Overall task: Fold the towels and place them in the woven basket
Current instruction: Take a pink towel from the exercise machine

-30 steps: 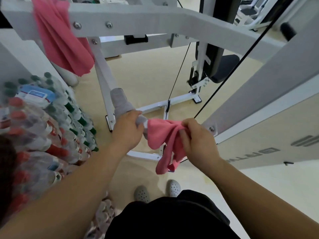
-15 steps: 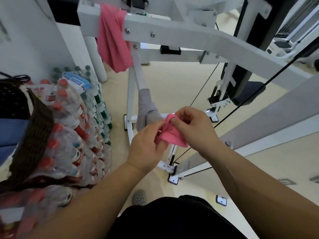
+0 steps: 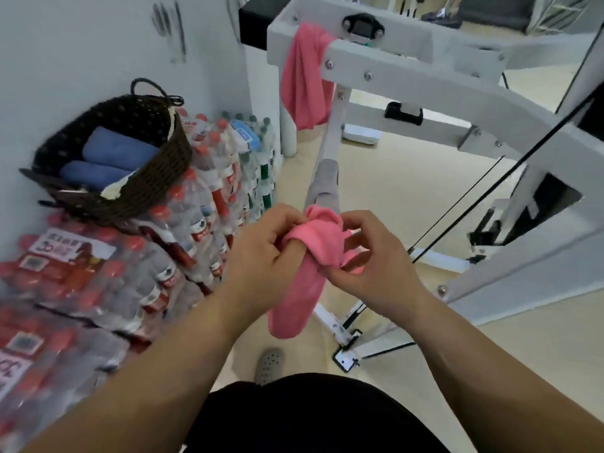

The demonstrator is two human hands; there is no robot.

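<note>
A small pink towel is bunched between both hands at the centre, its lower end hanging down. My left hand grips its left side with a finger tucked under a fold. My right hand pinches its right side. The dark woven basket sits on stacked bottle packs at the left and holds rolled blue towels. A second pink towel hangs over the white machine frame above. A grey towel drapes on the upright just behind my hands.
Shrink-wrapped packs of water bottles fill the left side against the wall. The white gym machine frame with black cables stands ahead and right. Beige floor lies beyond; my grey shoe shows below.
The view has swung left, bringing the basket fully into sight. The pink towel has come off the upright and is now gathered between both hands, one end hanging lower.
</note>
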